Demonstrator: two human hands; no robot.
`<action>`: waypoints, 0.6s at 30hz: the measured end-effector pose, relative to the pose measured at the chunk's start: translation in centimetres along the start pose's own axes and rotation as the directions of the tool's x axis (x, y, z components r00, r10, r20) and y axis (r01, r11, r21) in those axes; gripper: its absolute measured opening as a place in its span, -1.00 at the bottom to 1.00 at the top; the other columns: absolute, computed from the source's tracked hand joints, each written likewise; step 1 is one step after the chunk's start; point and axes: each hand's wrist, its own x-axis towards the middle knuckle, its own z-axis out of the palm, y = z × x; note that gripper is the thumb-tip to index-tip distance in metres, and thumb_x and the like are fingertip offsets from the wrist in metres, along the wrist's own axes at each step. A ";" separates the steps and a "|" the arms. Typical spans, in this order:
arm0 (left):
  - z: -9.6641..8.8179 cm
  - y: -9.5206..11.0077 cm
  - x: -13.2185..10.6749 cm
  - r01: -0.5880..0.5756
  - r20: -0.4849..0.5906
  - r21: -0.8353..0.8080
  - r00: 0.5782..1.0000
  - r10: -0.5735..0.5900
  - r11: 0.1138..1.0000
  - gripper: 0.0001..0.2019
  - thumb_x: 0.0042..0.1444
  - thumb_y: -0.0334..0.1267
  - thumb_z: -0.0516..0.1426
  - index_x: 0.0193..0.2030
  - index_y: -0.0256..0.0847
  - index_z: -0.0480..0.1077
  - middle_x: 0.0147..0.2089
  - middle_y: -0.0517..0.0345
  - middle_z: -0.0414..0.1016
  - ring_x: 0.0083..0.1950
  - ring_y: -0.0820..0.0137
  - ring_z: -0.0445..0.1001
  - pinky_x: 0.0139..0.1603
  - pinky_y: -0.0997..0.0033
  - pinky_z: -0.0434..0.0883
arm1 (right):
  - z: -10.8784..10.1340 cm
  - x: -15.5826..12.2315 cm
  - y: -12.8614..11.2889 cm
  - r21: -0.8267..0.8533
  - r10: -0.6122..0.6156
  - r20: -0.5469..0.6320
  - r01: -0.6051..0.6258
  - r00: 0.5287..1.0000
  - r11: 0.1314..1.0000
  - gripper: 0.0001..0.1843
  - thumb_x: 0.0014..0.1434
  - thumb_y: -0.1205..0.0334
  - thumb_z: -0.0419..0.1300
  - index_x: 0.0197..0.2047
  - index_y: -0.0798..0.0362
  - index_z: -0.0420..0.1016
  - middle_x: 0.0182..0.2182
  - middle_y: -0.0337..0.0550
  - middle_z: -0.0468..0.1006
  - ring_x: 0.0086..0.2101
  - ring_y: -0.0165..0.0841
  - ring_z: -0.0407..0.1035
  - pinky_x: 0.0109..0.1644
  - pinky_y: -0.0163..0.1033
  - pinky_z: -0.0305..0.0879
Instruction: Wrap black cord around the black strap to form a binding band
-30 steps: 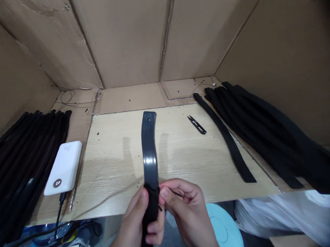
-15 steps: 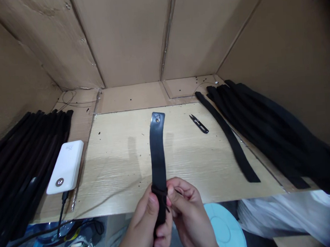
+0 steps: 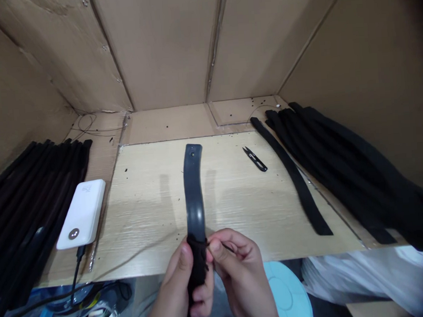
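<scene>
My left hand [image 3: 176, 285] is shut around the lower part of a black strap [image 3: 194, 193], which stands up over the board and curves slightly. The strap's rounded top end has a small metal-ringed hole. My right hand [image 3: 240, 274] sits against the strap near my left hand, its finger and thumb pinching a thin black thread [image 3: 227, 246]. Some loose dark threads hang at the strap where my hands hold it. The hands hide the strap's lower part. Thread snips [image 3: 255, 158] lie on the light wood board [image 3: 139, 215], out of reach of both hands' fingers.
A loose black strap [image 3: 299, 186] lies on the board, with a pile of black straps [image 3: 341, 169] to the right. More straps [image 3: 35, 203] lie at left beside a white power bank [image 3: 81, 214] with a cable. Cardboard walls [image 3: 162, 51] surround the board.
The strap's top has swung left and now bends, catching grey light. My hands have moved slightly left and closer together, and my right fingers have moved to the thread.
</scene>
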 end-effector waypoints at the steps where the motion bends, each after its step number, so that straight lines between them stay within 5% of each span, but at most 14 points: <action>1: 0.0 0.1 0.0 -0.026 0.003 -0.020 1.000 0.026 0.999 -0.40 0.18 0.35 -0.07 -0.05 -0.22 0.17 -0.62 0.43 0.01 -0.68 0.68 -0.13 -0.71 0.73 -0.03 | 0.1 -0.1 -0.1 -0.019 -0.026 -0.006 0.026 1.000 0.999 -0.70 -0.10 0.13 0.50 -0.50 0.15 0.55 -0.63 -0.20 0.41 -0.60 -0.59 0.21 -0.53 -0.52 0.14; 8: -0.4 0.1 0.1 -0.074 0.282 -0.199 0.950 0.130 0.977 -0.44 0.29 0.22 -0.26 0.09 -0.14 0.22 -0.64 0.42 0.05 -0.78 0.67 -0.15 -0.80 0.77 -0.03 | 0.3 -0.6 -0.1 -0.055 -0.086 0.000 0.086 0.996 0.995 -0.79 -0.08 0.16 0.49 -0.48 0.10 0.61 -0.62 -0.21 0.41 -0.60 -0.59 0.19 -0.54 -0.52 0.13; 14: -0.4 0.2 0.4 -0.096 0.333 -0.279 0.923 0.191 0.955 -0.45 0.32 0.15 -0.31 0.08 -0.07 0.32 -0.61 0.37 0.06 -0.76 0.70 -0.13 -0.76 0.82 0.02 | 0.1 -0.5 0.0 -0.131 -0.161 0.019 0.162 0.987 0.978 -0.82 0.00 0.16 0.45 -0.46 0.08 0.62 -0.61 -0.19 0.42 -0.59 -0.59 0.20 -0.52 -0.51 0.16; 18: -0.2 0.3 0.3 -0.086 0.379 -0.284 0.905 0.194 0.955 -0.46 0.32 0.16 -0.29 0.20 0.00 0.24 -0.60 0.38 0.05 -0.76 0.69 -0.12 -0.76 0.83 0.03 | 0.3 -0.4 0.0 -0.058 -0.073 0.019 0.074 0.997 0.996 -0.78 -0.06 0.14 0.48 -0.48 0.10 0.60 -0.62 -0.20 0.39 -0.58 -0.58 0.21 -0.50 -0.51 0.17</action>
